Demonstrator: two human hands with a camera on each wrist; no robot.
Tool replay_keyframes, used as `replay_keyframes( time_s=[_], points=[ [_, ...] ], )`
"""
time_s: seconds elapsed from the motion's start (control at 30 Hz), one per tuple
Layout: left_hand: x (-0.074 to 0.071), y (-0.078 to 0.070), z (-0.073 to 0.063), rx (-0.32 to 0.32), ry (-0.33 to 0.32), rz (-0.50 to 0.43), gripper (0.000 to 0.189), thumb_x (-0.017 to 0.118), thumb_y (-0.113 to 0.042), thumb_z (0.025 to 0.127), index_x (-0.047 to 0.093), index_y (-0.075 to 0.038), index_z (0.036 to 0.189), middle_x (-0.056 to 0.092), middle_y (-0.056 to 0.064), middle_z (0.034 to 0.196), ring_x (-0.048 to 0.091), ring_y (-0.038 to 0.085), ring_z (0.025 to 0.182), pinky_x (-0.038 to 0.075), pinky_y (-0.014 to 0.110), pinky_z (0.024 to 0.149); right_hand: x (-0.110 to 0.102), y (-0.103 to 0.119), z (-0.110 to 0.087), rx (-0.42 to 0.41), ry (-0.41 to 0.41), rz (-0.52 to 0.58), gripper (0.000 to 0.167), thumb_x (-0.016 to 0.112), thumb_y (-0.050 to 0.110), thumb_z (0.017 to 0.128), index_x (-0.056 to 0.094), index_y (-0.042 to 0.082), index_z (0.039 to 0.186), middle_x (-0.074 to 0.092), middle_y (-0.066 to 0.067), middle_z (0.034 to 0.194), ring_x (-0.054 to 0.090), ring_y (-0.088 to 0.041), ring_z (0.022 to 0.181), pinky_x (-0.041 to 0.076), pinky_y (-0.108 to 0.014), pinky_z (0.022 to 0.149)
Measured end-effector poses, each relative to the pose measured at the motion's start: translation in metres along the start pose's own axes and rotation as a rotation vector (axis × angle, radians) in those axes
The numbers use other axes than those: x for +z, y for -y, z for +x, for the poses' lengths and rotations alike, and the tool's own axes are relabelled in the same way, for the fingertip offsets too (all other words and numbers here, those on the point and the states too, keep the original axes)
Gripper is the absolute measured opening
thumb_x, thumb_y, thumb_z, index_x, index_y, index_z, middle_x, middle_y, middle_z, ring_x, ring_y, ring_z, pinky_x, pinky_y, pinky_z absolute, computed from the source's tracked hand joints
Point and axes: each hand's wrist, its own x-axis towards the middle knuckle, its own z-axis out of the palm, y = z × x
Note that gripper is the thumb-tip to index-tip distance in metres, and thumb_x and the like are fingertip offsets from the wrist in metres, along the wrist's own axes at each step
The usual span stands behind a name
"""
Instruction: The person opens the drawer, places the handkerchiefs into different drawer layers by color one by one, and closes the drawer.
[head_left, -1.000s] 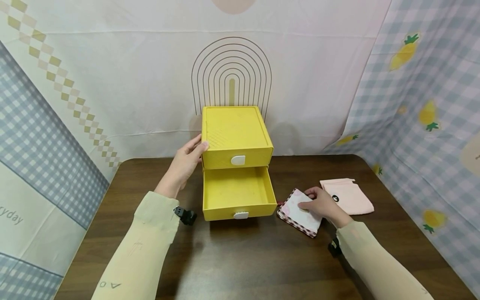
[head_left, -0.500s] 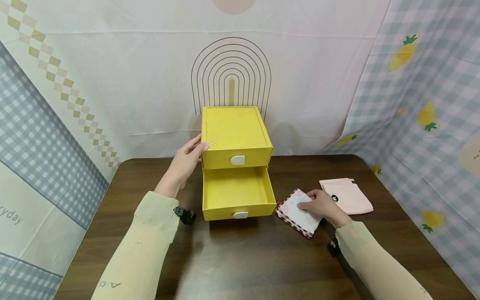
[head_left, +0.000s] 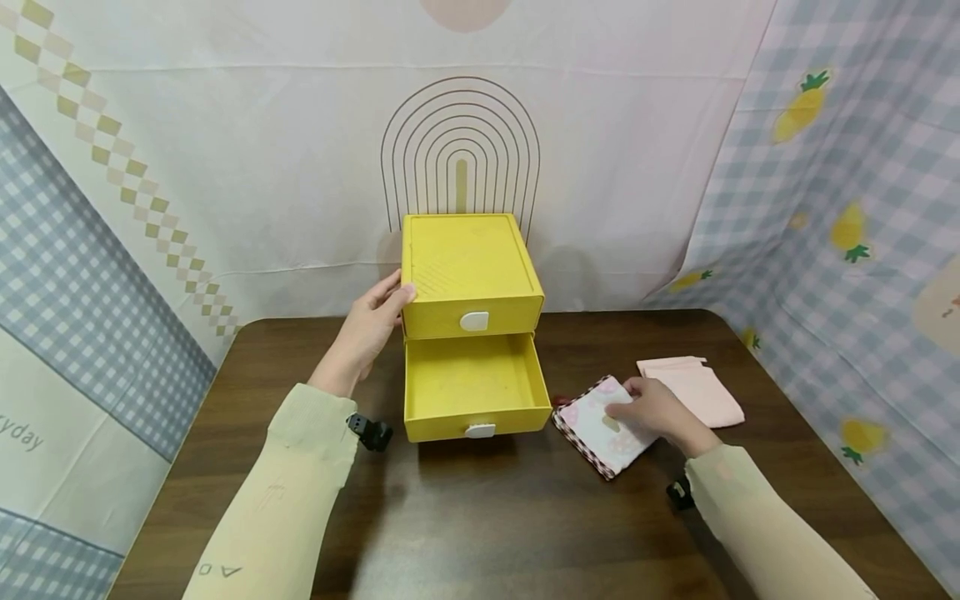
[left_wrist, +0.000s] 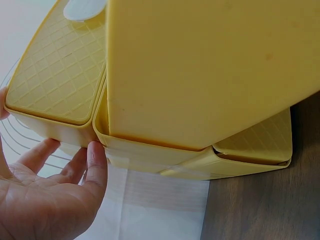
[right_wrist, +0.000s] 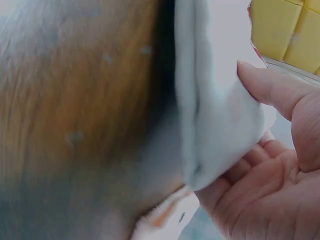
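A yellow drawer cabinet [head_left: 468, 254] stands at the back of the table, its upper drawer [head_left: 438, 320] closed. The lower drawer [head_left: 472, 379] is pulled out and holds nothing. My left hand [head_left: 363, 333] rests on the cabinet's left side, thumb on the top edge; in the left wrist view the fingertips [left_wrist: 96, 152] touch the side wall. To the drawer's right, my right hand [head_left: 663, 412] pinches a folded handkerchief [head_left: 596, 425], white with pink print and a checked border. The right wrist view shows the thumb on one face and fingers beneath.
A folded pink cloth [head_left: 701, 392] lies on the table just beyond my right hand. Something small and red [head_left: 561, 402] shows between the lower drawer and the handkerchief. Patterned fabric hangs behind the brown wooden table [head_left: 480, 525] and along both sides.
My right hand has shifted slightly right, and the handkerchief has turned a little in its grip. The left hand, cabinet and drawers have stayed put.
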Motion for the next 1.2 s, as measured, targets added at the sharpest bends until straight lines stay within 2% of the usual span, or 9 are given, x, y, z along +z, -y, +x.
replay_keyframes(
  time_s=[0.2,0.33,0.47,0.6,0.73,0.83,0.87,1.07,1.2],
  points=[
    [0.001,-0.008,-0.005,-0.011,0.001,-0.007,0.062,0.054,-0.046,0.097,0.031,-0.031,0.152,0.038,0.001,0.150,0.042,0.024,0.128,0.034,0.043,0.107,-0.014,0.004,-0.009,-0.036,0.017,-0.026,0.035,0.076,0.023,0.084,0.048,0.007,0.071,0.031,0.003,0.059,0.034,-0.014,0.055,0.033,-0.028,0.052],
    [0.002,-0.005,-0.004,-0.003,-0.005,-0.006,0.064,0.056,-0.051,0.094,0.033,-0.035,0.151,0.039,-0.001,0.149,0.043,0.021,0.127,0.035,0.042,0.106,-0.028,0.011,-0.021,-0.086,-0.016,-0.026,0.045,0.075,0.029,0.085,0.041,0.009,0.064,0.027,0.005,0.056,0.029,-0.012,0.050,0.031,-0.026,0.048],
    [0.001,-0.003,-0.002,0.001,0.000,0.000,0.065,0.056,-0.053,0.094,0.032,-0.035,0.151,0.038,-0.001,0.149,0.042,0.022,0.127,0.034,0.043,0.107,-0.043,0.026,-0.032,-0.122,-0.113,-0.041,0.036,0.074,0.038,0.086,0.059,0.007,0.073,0.048,0.002,0.056,0.045,-0.012,0.049,0.042,-0.028,0.046],
    [0.000,-0.002,0.000,-0.004,0.006,-0.001,0.064,0.055,-0.050,0.095,0.031,-0.034,0.152,0.038,0.001,0.149,0.043,0.024,0.128,0.033,0.043,0.108,-0.054,0.044,-0.043,-0.105,-0.210,0.074,0.045,0.070,0.047,0.087,0.061,0.002,0.081,0.053,-0.001,0.059,0.052,-0.015,0.049,0.047,-0.033,0.044],
    [-0.001,0.004,0.004,-0.008,0.003,-0.004,0.065,0.057,-0.056,0.092,0.032,-0.040,0.150,0.039,-0.002,0.148,0.044,0.023,0.127,0.033,0.043,0.108,-0.060,0.066,-0.053,-0.083,-0.255,0.269,0.048,0.069,0.048,0.086,0.063,0.001,0.092,0.061,-0.002,0.067,0.060,-0.016,0.056,0.052,-0.034,0.050],
    [-0.001,0.004,0.004,-0.013,0.001,-0.009,0.066,0.058,-0.059,0.090,0.033,-0.042,0.149,0.039,-0.003,0.147,0.044,0.022,0.126,0.033,0.043,0.108,-0.060,0.083,-0.058,-0.090,-0.250,0.417,0.048,0.071,0.044,0.087,0.066,0.003,0.111,0.071,-0.004,0.084,0.067,-0.019,0.067,0.056,-0.034,0.057],
    [0.000,0.003,0.003,-0.014,0.001,-0.010,0.067,0.058,-0.060,0.089,0.033,-0.042,0.149,0.039,-0.004,0.148,0.044,0.022,0.126,0.033,0.043,0.108,-0.060,0.088,-0.060,-0.101,-0.247,0.465,0.048,0.072,0.041,0.087,0.065,0.002,0.113,0.072,-0.005,0.086,0.068,-0.019,0.068,0.056,-0.033,0.057],
    [0.001,0.001,0.001,-0.010,0.007,-0.009,0.068,0.058,-0.061,0.089,0.033,-0.041,0.149,0.039,-0.003,0.148,0.044,0.023,0.126,0.032,0.044,0.108,-0.050,0.121,-0.067,-0.186,-0.206,0.714,0.043,0.074,0.027,0.087,0.064,-0.003,0.116,0.073,-0.007,0.089,0.069,-0.018,0.070,0.057,-0.031,0.059],
    [0.001,0.001,0.000,-0.002,0.003,-0.009,0.067,0.058,-0.060,0.089,0.033,-0.040,0.149,0.039,-0.001,0.147,0.044,0.025,0.126,0.032,0.045,0.109,-0.030,0.144,-0.063,-0.213,-0.176,0.774,0.039,0.075,0.026,0.086,0.065,-0.001,0.113,0.073,-0.006,0.087,0.069,-0.016,0.068,0.057,-0.031,0.057]
  ],
)
